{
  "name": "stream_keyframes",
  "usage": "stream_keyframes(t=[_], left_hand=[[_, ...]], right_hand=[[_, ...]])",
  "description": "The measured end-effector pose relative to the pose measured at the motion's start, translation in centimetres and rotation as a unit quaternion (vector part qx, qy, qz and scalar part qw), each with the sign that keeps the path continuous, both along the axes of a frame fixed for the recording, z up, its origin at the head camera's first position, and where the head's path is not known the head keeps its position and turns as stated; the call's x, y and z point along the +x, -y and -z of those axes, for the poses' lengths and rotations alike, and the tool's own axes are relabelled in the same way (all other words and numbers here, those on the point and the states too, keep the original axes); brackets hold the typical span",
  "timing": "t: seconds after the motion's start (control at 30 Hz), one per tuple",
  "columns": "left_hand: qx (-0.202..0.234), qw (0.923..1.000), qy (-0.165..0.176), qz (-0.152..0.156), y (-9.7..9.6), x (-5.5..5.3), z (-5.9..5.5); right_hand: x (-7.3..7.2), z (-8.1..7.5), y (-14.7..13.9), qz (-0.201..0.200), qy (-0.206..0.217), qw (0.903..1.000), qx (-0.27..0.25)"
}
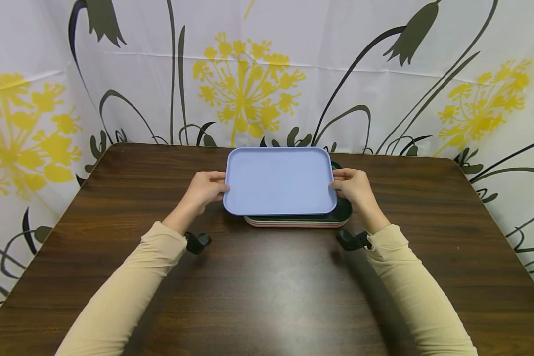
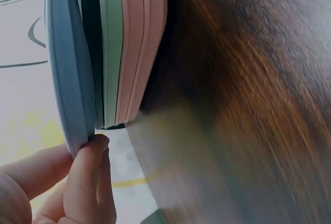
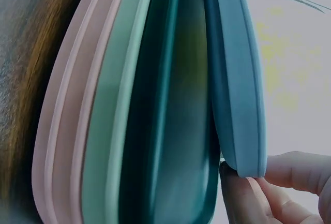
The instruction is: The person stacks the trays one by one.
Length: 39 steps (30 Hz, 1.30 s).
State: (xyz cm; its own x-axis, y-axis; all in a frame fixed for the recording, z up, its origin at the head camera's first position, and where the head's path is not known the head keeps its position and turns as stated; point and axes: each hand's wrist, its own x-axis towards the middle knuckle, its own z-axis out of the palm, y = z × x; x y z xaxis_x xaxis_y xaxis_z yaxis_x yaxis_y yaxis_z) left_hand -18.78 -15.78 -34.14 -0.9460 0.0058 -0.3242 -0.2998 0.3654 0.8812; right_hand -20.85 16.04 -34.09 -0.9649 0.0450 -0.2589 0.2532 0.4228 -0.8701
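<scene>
A light blue rectangular tray (image 1: pixel 279 181) with rounded corners and a low rim is held between both hands over a stack of trays. My left hand (image 1: pixel 204 190) pinches its left short side, and my right hand (image 1: pixel 351 187) pinches the right one. Beneath it, the stack shows a dark green tray (image 1: pixel 340 211) on top, then a light green tray (image 3: pixel 106 131), then pink trays (image 2: pixel 139 48) at the bottom. In the right wrist view a wedge-shaped gap shows between the blue tray and the dark green one. The blue tray sits slightly left of the stack and hides most of it.
The stack stands on a dark brown wooden table (image 1: pixel 267 287), toward its far edge. Behind the table hangs a white cloth (image 1: pixel 151 64) printed with yellow flowers and dark stems. A black strapped device (image 1: pixel 198 243) is worn at each wrist.
</scene>
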Motion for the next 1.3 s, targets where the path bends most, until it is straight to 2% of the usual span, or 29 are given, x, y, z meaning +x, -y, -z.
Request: stream_keyframes(t=[0.33, 0.5, 0.73, 1.3], left_hand=[[-0.002, 1.0, -0.005, 0.004, -1.1, -0.5, 0.4], [-0.004, 1.0, 0.002, 0.001, -1.5, -0.6, 0.4], [0.011, 0.9998, 0.013, -0.004, -2.0, -0.7, 0.4], [0.032, 0.999, 0.03, 0.002, -2.9, -0.7, 0.9]], right_hand=[[0.0, 0.2, -1.1, 0.009, -0.017, 0.9996, 0.022], [0.2, 0.5, -1.5, 0.021, -0.008, 0.9997, 0.013], [0.2, 0.6, -2.1, 0.028, -0.02, 0.9994, 0.004], [0.3, 0.8, -3.1, 0.029, -0.004, 0.9996, 0.005]])
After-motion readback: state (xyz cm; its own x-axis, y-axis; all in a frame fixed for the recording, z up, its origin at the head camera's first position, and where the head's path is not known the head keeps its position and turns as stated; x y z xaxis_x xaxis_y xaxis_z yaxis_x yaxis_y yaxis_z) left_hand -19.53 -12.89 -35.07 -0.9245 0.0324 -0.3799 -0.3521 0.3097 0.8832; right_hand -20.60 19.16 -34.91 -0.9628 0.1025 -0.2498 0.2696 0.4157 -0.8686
